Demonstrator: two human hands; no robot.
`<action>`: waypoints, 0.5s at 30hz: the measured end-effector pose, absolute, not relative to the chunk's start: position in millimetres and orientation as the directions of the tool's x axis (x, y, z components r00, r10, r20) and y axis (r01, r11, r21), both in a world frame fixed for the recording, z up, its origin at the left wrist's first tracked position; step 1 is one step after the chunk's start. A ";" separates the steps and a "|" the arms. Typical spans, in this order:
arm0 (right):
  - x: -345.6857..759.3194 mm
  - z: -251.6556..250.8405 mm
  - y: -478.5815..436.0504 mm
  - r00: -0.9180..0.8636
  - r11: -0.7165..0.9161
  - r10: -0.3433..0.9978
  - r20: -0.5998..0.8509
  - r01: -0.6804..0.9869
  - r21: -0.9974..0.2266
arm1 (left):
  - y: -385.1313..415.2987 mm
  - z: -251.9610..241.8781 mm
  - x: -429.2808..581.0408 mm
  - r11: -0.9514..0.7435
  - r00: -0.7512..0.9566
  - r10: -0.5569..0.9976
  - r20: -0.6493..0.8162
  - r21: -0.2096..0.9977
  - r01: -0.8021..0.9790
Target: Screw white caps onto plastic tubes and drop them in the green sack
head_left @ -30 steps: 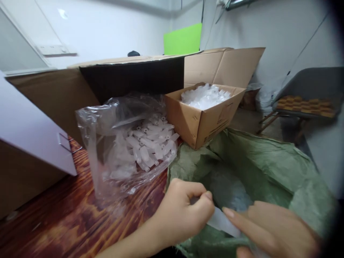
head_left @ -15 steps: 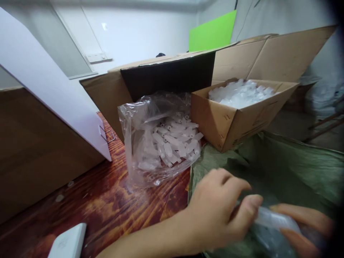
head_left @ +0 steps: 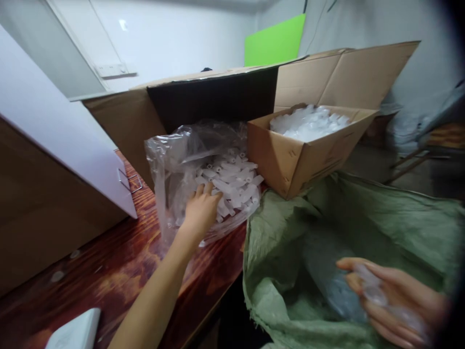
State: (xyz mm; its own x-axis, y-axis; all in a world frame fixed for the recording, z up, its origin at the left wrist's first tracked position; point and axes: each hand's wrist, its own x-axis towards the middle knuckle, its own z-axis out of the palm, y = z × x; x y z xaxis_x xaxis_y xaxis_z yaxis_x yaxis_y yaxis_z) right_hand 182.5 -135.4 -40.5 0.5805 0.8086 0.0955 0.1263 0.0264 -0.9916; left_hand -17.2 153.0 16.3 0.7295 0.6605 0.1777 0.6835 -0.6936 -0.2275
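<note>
My left hand [head_left: 202, 208] reaches over the clear plastic bag [head_left: 163, 165], its fingers spread at the edge of a heap of white translucent plastic tubes [head_left: 236, 179]. Whether a fingertip touches a tube is hard to tell. At the lower right, my right hand [head_left: 395, 295] is curled around clear plastic pieces [head_left: 374, 291], above the open green woven sack [head_left: 269, 237]. Inside the sack lies something bluish and translucent [head_left: 343, 293], too blurred to make out.
A small cardboard box [head_left: 276, 155] full of translucent pieces stands behind the sack. A large open carton [head_left: 127, 131] lies behind the bag. A white device [head_left: 74, 332] rests on the reddish table [head_left: 127, 276]; a white panel [head_left: 65, 111] leans at left.
My left hand has moved from beside my right hand over the sack, leftward and forward to the tubes. My right hand still holds clear pieces. The view has shifted slightly.
</note>
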 end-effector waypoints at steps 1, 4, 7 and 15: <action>180.9 -36.4 -133.6 0.518 -0.063 0.848 -0.115 -0.116 -0.991 | 153.5 15.6 -16.4 -0.700 0.734 0.655 0.178 -0.222 0.679; 177.9 -20.9 -130.2 0.281 -0.232 0.855 -0.436 -0.544 -0.806 | 155.1 13.5 -13.0 -0.715 0.751 0.630 0.196 -0.230 0.660; 174.2 -7.9 -127.0 0.291 -0.219 0.852 -0.436 -0.559 -0.800 | 158.1 10.0 -9.4 -0.723 0.768 0.597 0.232 -0.260 0.640; 170.1 -0.8 -117.1 0.317 -0.166 0.876 -0.364 -0.509 -0.845 | 172.2 -4.7 -4.7 -0.753 0.799 0.566 0.202 -0.269 0.601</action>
State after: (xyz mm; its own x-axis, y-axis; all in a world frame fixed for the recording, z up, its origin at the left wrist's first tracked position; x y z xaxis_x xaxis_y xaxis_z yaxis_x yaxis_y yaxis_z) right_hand 170.1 -117.1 -0.8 0.3173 0.8758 -0.3637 -0.5089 -0.1663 -0.8446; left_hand -4.7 172.2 -4.7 0.7994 0.5658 0.2022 0.6008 -0.7527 -0.2692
